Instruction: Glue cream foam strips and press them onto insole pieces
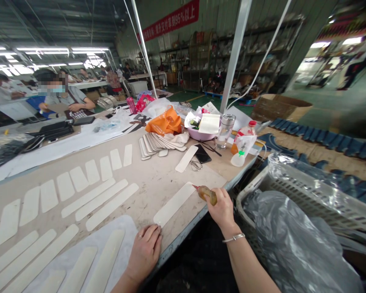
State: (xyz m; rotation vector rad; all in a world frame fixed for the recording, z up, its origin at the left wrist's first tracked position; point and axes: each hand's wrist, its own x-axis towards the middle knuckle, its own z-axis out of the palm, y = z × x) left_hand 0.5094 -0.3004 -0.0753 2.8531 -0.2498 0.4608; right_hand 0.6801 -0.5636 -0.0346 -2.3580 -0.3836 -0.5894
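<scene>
A long off-white strip with rounded corners lies flat on the table before me. My left hand rests at the strip's near end, fingers lying on the table and touching its edge. In my right hand is a yellowish-brown squeeze bottle with a red nozzle, gripped from behind and tilted. Its tip is at the strip's far right corner. A shorter off-white piece lies just beyond, beside a black phone and scissors.
Rows of off-white pieces cover the table's left. A stack of pieces, an orange bag, a purple bowl and a glass bottle stand farther back. A crate with plastic film is at right; a person works opposite.
</scene>
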